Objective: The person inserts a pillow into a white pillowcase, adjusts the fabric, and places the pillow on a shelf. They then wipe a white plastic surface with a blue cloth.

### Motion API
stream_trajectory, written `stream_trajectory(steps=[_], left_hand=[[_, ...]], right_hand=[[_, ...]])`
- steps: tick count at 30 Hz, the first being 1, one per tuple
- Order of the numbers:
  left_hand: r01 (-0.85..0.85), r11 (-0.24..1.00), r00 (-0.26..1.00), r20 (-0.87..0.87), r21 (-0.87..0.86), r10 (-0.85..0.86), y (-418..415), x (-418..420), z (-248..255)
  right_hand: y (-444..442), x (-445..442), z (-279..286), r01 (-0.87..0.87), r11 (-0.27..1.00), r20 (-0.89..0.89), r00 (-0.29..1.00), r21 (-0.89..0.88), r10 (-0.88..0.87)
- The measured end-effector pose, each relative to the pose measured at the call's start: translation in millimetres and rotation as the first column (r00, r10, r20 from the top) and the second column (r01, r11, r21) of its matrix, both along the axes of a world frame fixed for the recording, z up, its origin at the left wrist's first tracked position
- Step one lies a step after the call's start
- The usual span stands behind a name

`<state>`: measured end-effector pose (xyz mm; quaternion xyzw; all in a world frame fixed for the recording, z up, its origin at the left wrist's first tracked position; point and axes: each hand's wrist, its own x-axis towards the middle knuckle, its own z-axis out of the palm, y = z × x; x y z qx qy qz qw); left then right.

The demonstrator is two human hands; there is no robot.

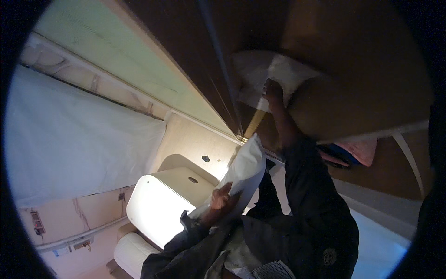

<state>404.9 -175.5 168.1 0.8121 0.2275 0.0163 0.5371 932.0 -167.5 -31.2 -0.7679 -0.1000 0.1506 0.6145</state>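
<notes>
A white pillow point(247, 160) is tucked along my left forearm, and my left hand point(221, 198) grips its side with bent fingers. My right arm reaches into a dark brown wooden cabinet point(366, 90). There my right hand point(273, 92) has its fingers curled against a second white pillow point(287, 69). That pillow lies in shadow, crossed by a strip of light, and its far edge is blurred. Part of my right hand's grip is hidden by the back of the hand.
Left of the cabinet opening runs a pale green panel point(139, 62). A white box-like piece of furniture point(163, 205) stands beside my left arm, with a white padded item point(134, 253) below it. Pink and blue folded cloth point(359, 153) lies right of my right sleeve. A large white sheet point(83, 136) hangs or lies at left.
</notes>
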Motion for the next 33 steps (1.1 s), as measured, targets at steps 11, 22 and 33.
stream_trajectory(steps=[11,22,33], left_hand=[[-0.228,0.958,0.96,0.127,-0.174,0.251,-11.2,159.4,-37.5],[-0.391,0.798,0.882,0.061,-0.458,0.467,-19.1,141.6,-92.4],[-0.404,0.775,0.889,-0.011,-0.486,0.457,-15.9,116.2,-117.8]], right_hand=[[-61.7,-61.9,54.8,0.327,0.892,-0.661,0.749,0.312,-0.043],[-100.5,-153.0,-85.5,0.326,0.921,-0.715,0.695,0.214,-0.08],[-140.7,-182.4,-161.5,0.305,0.95,-0.591,0.78,0.072,-0.205]])
